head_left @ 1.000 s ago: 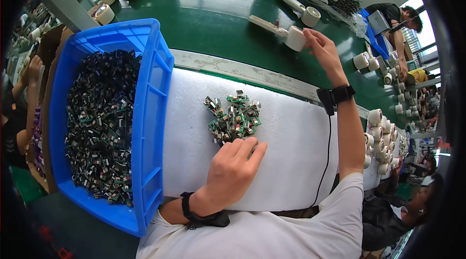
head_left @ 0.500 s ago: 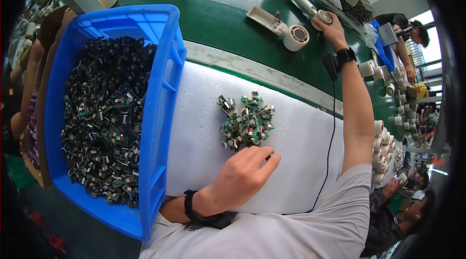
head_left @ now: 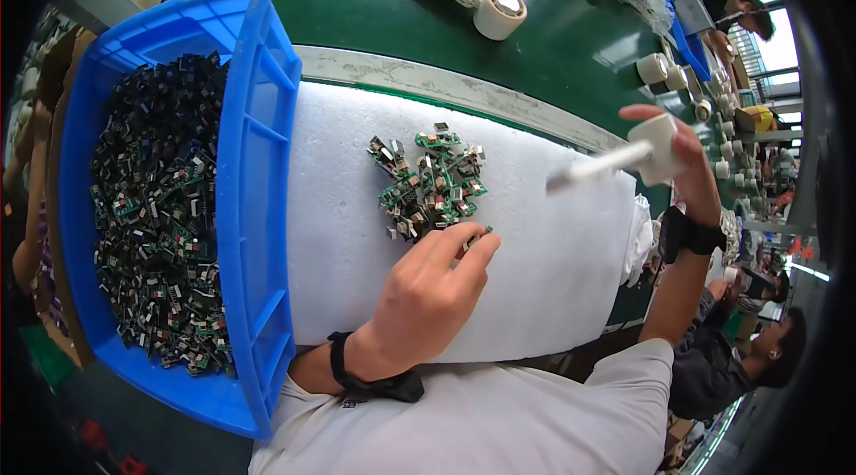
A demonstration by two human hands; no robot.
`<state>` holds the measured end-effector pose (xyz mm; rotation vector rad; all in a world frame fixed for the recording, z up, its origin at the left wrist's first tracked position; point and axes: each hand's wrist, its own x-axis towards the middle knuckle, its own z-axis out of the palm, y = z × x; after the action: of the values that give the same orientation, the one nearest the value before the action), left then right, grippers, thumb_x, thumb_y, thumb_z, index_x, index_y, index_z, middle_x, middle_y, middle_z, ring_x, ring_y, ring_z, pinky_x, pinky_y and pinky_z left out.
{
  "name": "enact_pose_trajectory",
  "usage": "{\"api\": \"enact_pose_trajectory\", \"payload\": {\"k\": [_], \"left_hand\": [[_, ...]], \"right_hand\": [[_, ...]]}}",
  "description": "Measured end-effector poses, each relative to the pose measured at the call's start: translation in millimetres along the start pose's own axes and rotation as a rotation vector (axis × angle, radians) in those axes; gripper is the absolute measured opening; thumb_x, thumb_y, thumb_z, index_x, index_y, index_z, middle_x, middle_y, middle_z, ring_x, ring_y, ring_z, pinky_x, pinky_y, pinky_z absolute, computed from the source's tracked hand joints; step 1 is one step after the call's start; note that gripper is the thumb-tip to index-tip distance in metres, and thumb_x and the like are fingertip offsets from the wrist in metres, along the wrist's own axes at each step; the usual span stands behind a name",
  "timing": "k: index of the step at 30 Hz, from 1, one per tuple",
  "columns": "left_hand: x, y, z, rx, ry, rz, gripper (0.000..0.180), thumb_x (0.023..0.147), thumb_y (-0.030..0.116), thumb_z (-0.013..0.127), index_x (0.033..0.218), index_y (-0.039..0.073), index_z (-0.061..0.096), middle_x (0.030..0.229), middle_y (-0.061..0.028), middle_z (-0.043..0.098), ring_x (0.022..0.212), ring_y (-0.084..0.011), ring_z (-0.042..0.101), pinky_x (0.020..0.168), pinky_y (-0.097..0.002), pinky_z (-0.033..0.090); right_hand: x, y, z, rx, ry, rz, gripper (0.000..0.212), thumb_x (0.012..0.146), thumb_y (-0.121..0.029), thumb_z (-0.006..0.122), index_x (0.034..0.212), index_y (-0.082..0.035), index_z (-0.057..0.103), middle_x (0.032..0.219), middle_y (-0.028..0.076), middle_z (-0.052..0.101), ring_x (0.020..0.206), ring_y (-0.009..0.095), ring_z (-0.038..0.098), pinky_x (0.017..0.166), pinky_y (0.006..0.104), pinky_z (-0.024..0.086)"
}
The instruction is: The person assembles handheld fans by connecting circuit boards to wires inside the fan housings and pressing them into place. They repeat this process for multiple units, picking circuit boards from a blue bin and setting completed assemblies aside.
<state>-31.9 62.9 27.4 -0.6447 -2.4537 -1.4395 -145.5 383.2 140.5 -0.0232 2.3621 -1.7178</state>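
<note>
On a white foam sheet lies a loose pile of small green circuit boards with metal connectors. My left hand is at the near edge of this pile, thumb and fingers pinched on a small circuit board, of which only a dark end shows at the fingertips. Above the right end of the foam, my right hand grips a white handheld fan by its round head. Its handle points left and is blurred by motion.
At my left stands a deep blue crate heaped with circuit boards. Beyond the foam runs a green worktable, bearing an opened white fan. More white fan parts stand at right. Other people sit farther right.
My right hand has lifted the white fan off the green table and brought it nearer, over the foam's right end. My left hand stays pinched by the pile. The whole view has shifted.
</note>
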Motion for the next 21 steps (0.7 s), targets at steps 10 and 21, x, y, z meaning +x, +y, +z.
{"api": "enact_pose_trajectory", "payload": {"k": [10, 21], "left_hand": [[8.6, 10.5, -2.0, -0.285, 0.036, -0.116, 0.036, 0.083, -0.01, 0.074, 0.117, 0.002, 0.072, 0.105, -0.0115, 0.071, 0.085, -0.0184, 0.07, 0.075, -0.0297, 0.057], [2.4, 10.4, -6.5, -0.515, 0.013, -0.157, 0.041, 0.081, -0.015, 0.07, 0.119, -0.001, 0.07, 0.111, -0.0108, 0.066, 0.09, -0.0153, 0.066, 0.083, -0.0283, 0.055]], "right_hand": [[-30.2, 16.9, 88.5, -0.828, -0.182, 0.147, 0.046, 0.101, -0.046, 0.055, 0.105, -0.002, 0.069, 0.067, 0.008, 0.061, 0.063, 0.017, 0.063, 0.06, 0.033, 0.045], [-79.8, 10.4, 129.2, -0.731, -0.19, -0.249, 0.033, 0.086, -0.017, 0.079, 0.116, -0.007, 0.068, 0.066, 0.004, 0.063, 0.055, 0.021, 0.063, 0.053, 0.0315, 0.048]]}}
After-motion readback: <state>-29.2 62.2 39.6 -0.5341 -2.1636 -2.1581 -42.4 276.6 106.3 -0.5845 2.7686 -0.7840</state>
